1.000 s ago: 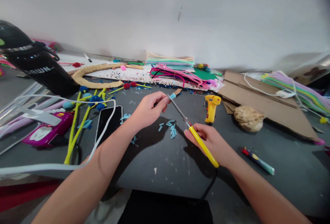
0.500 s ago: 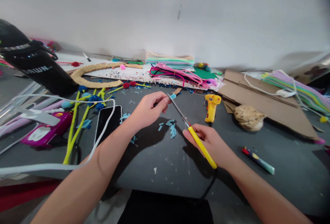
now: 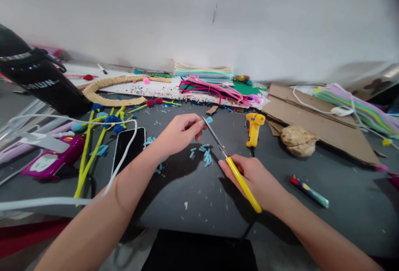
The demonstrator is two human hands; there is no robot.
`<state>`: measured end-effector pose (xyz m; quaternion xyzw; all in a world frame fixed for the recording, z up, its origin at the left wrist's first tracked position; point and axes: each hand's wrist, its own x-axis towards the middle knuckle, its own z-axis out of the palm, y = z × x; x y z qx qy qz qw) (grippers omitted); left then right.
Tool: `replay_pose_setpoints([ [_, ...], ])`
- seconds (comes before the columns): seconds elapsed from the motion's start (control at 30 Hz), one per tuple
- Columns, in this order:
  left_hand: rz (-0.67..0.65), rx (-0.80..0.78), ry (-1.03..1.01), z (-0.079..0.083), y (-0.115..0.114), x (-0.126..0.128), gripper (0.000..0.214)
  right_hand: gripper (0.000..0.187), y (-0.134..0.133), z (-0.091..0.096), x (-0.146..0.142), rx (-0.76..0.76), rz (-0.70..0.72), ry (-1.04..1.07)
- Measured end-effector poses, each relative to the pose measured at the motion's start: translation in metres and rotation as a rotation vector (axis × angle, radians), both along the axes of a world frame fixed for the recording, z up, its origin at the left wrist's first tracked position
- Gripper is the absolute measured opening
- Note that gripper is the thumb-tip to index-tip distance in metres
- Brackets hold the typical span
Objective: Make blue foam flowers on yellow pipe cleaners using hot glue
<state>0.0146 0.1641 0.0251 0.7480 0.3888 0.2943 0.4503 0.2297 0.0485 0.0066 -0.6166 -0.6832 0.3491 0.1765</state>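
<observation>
My right hand (image 3: 254, 181) is wrapped round a pair of scissors (image 3: 240, 179) with yellow handles. The metal blades point up and left, and their tips reach my left hand's fingertips. My left hand (image 3: 187, 131) is closed in a pinch on a small light blue strip (image 3: 209, 119), which shows just behind the blade tips. Most of what lies between those fingers is hidden. Under the blades, several cut light blue bits (image 3: 208, 158) lie loose on the dark grey table (image 3: 199, 192). More blue bits (image 3: 149, 141) lie beside my left wrist.
A yellow glue gun (image 3: 254, 129), a pale lumpy object (image 3: 298, 141) and cardboard (image 3: 327, 129) are to the right. On the left are a phone (image 3: 126, 144), white cable (image 3: 124, 154), yellow pipe cleaners (image 3: 93, 154) and a black bottle (image 3: 46, 80). Pink pipe cleaners (image 3: 215, 88) lie behind.
The view has shifted slightly, so most things sit a little further left. The scissors' handle end is slightly lower. Both hands keep their holds at nearly the same place.
</observation>
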Motion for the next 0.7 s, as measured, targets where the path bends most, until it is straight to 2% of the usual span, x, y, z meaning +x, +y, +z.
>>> replay_pose_setpoints([
  [0.23, -0.09, -0.026, 0.194, 0.012, -0.004, -0.007, 0.039, 0.043, -0.007, 0.028, -0.003, -0.177, 0.013, -0.01],
  [0.5, -0.1, -0.037, 0.266, 0.006, -0.001, -0.007, 0.036, 0.046, -0.009, 0.016, -0.005, -0.25, -0.052, 0.036],
  [0.6, -0.145, -0.063, 0.297, 0.011, -0.002, -0.011, 0.035, 0.05, -0.016, 0.016, -0.007, -0.375, -0.086, 0.114],
  [0.7, -0.303, -0.136, 0.397, 0.019, -0.005, -0.018, 0.035, 0.054, -0.029, 0.019, -0.009, -0.582, -0.058, 0.259],
])
